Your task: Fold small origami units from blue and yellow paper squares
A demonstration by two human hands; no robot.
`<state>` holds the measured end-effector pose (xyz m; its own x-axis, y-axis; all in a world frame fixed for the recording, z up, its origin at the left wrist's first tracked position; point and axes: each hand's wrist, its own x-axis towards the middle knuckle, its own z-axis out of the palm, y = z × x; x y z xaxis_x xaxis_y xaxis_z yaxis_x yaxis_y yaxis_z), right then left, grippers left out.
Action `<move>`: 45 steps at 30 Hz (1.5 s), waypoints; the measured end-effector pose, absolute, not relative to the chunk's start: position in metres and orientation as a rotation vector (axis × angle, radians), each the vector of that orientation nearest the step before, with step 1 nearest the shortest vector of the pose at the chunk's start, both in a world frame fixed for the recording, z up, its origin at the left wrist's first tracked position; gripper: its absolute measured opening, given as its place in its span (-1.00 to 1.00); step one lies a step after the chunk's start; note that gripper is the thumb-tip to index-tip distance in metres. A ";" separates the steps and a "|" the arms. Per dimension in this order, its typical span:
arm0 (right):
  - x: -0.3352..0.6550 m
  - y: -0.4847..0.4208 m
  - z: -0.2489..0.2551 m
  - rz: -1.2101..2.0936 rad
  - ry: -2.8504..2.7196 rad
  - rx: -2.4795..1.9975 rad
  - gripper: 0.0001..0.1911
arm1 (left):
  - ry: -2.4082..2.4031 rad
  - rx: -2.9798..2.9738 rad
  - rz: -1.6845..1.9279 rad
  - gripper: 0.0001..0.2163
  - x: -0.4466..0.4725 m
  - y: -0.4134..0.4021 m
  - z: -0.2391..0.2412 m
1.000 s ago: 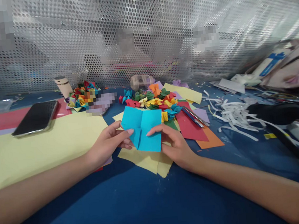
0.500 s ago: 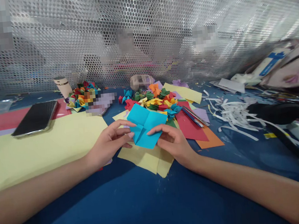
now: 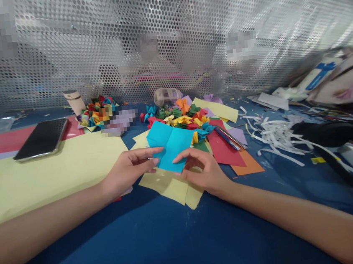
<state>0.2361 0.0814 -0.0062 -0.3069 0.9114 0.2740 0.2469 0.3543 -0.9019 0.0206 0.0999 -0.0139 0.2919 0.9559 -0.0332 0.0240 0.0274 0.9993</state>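
A creased blue sheet of origami paper is held up between my hands, above some yellow paper pieces. My left hand grips its lower left edge, the index finger stretched across the front and the thumb beneath. At the lower right edge, my right hand pinches the sheet with fingers in front and the thumb low. Just behind the sheet lies a pile of small folded paper pieces in many colours.
A black phone rests on large yellow sheets at left. Behind are a white cylinder and a folded-paper cluster. Silver scissors or a pen-like tool lies on red paper. White paper strips spread at right.
My left index finger has extended over the blue paper and pressed the small raised flap down. The sheet has shifted slightly left. My right hand keeps its pinch.
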 end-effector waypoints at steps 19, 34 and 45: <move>0.232 0.086 -0.015 1.105 -1.480 -1.168 -0.59 | 0.960 1.535 0.914 -0.55 0.024 0.087 -0.009; 0.228 0.088 -0.013 1.044 -1.450 -1.209 -0.53 | 0.967 1.686 0.970 -0.62 0.027 0.084 -0.005; 0.226 0.092 -0.012 1.077 -1.502 -1.151 -0.58 | 0.976 1.598 1.000 -0.64 0.024 0.087 -0.013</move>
